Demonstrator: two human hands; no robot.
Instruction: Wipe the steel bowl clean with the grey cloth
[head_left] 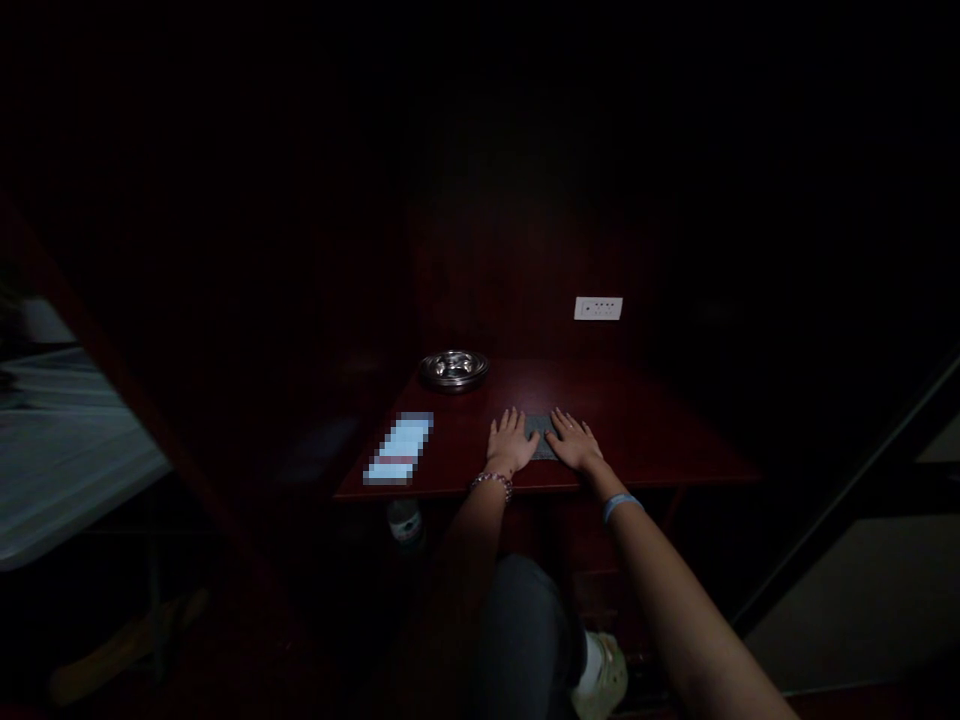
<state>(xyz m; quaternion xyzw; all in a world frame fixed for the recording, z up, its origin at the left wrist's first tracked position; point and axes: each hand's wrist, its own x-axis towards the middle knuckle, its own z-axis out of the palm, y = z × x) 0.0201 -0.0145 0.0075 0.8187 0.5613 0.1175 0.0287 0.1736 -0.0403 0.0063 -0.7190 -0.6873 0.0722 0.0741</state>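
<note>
No lettering is legible anywhere; the card is blurred.

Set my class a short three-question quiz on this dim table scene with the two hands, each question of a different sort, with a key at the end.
1. True or false: the left hand is gripping the metal dish.
2. The left hand and right hand both lie flat, fingers spread, on: A) a book, B) a grey cloth, C) a plate.
3. Fill in: the pale blue band is worn on the ___ wrist.

Key: 1 false; the dish stands apart, farther back on the table. 2 B. 3 right.
</note>
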